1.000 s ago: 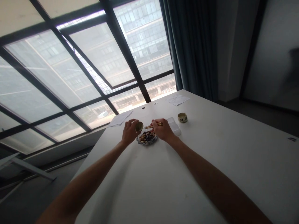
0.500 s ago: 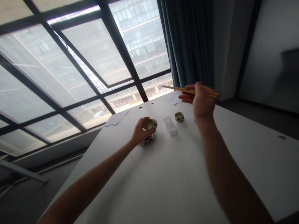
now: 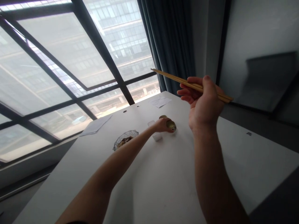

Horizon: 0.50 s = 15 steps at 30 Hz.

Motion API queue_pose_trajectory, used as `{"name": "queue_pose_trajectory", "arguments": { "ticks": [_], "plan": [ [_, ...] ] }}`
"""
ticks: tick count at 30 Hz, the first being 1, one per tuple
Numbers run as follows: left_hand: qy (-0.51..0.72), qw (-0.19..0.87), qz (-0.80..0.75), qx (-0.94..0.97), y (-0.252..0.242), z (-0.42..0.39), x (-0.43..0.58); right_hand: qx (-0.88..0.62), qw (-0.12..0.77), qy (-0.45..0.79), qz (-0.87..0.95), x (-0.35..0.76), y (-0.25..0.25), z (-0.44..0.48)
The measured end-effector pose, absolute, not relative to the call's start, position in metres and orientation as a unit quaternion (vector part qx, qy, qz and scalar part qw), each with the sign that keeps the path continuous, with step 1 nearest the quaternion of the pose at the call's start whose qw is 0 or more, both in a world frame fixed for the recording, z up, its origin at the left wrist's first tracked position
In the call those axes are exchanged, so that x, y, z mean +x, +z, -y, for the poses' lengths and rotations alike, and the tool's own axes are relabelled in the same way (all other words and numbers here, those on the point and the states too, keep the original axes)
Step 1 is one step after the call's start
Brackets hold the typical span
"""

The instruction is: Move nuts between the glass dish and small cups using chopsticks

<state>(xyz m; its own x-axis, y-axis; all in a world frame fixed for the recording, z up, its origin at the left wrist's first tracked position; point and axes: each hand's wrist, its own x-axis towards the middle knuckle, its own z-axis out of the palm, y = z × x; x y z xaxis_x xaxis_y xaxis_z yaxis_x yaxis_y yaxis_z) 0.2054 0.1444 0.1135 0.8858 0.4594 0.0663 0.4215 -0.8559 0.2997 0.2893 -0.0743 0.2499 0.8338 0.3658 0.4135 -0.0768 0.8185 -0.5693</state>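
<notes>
Left hand [image 3: 161, 125], just right of frame centre: fingers gripping 1 cup [image 3: 172, 126]. Right hand [image 3: 206, 105], farther right and higher: fingers closed around 2 chopsticks [image 3: 173, 77].

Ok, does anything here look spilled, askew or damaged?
Nothing stands out as spilled or damaged. The visible pieces lie inside the glass bowl, partly hidden by the left forearm. The cup in the left hand looks tipped rather than upright, its inside showing.

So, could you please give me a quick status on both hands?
Left hand gripping small cup. Right hand raised, holding chopsticks. Left forearm partly covers glass bowl from view.
</notes>
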Motion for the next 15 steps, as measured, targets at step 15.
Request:
{"name": "queue_pose_trajectory", "arguments": {
  "ticks": [15],
  "plan": [
    [-0.093,0.002,-0.165,0.982,0.117,-0.164,0.230,-0.305,0.917,0.100,0.235,0.303,0.258,0.090]
  ]
}}
